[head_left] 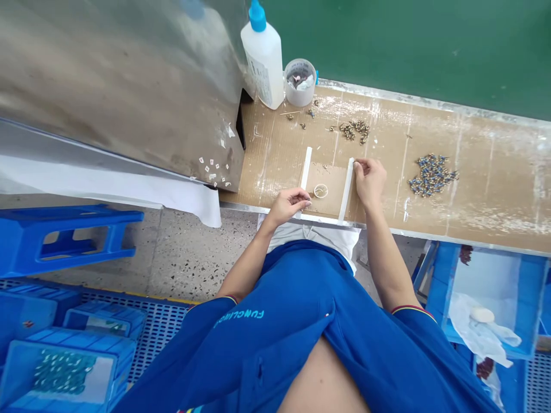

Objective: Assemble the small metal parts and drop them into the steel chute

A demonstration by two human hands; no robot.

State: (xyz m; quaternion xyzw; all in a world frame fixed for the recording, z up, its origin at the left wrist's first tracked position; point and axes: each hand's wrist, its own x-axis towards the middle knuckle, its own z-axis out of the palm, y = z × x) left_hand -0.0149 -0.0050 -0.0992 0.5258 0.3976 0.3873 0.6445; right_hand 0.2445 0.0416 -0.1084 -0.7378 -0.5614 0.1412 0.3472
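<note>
My right hand (370,182) pinches the far end of a white strip (345,189) standing along the right side of a cardboard pad (327,189). My left hand (288,207) lies at the near end of a second white strip (305,169), its fingertips close together; whether they hold a tiny part is hidden. Between the strips, a small pale ring (321,191) lies on the pad, just beyond my left fingertips. To the right, a heap of small blue-and-brass parts (431,175) sits on the bench, and a smaller brass heap (355,131) lies farther back.
A white glue bottle with a blue cap (262,57) and a plastic cup of scraps (299,82) stand at the bench's back left, beside a steel machine housing (129,86). Blue crates (64,367) and a blue stool (60,241) stand on the floor below the bench edge.
</note>
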